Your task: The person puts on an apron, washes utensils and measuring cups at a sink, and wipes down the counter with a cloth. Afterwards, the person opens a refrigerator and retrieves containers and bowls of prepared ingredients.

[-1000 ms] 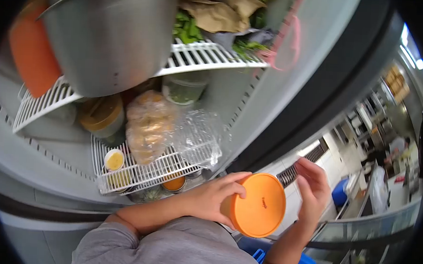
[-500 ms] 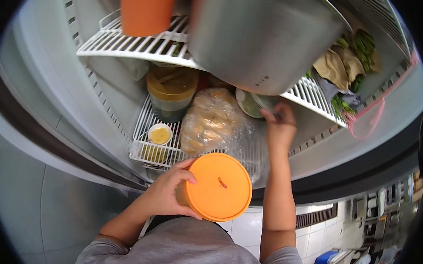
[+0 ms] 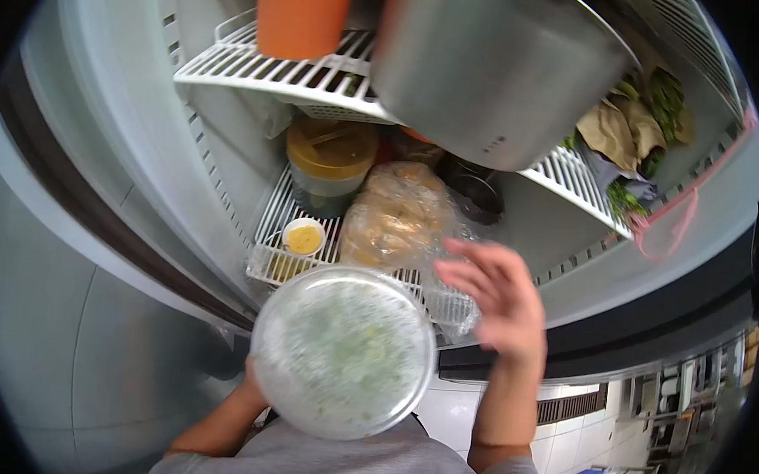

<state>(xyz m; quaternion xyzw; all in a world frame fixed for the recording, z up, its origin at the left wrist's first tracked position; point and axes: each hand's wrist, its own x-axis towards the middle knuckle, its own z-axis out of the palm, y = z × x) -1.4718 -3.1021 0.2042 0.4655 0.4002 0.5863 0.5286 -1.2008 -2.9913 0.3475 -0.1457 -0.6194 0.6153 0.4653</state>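
A round container with a clear, misted lid and green contents (image 3: 343,351) fills the space before my torso. My left hand (image 3: 256,385) holds it up from the left and below; its fingers are hidden behind the container. The orange-lidded tub is out of sight; whether it lies under this container I cannot tell. To the right, my right hand (image 3: 501,299) is raised, slightly blurred, with fingers apart and nothing in them. It is near a clear plastic bag of golden-brown food (image 3: 398,216) on the lower fridge shelf (image 3: 262,269).
On the lower shelf stand a brown-lidded jar (image 3: 332,162), a small cup of yellow stuff (image 3: 303,237) and a dark pot (image 3: 476,195). Above, the wire shelf (image 3: 259,80) bears an orange container (image 3: 301,18), a big metal pot (image 3: 499,80) and leafy greens in brown paper (image 3: 621,134).
The clear-lidded container came from the back of the lower shelf to in front of me, uncovering the dark pot. My right hand drew back and let go. The orange lid vanished from view.
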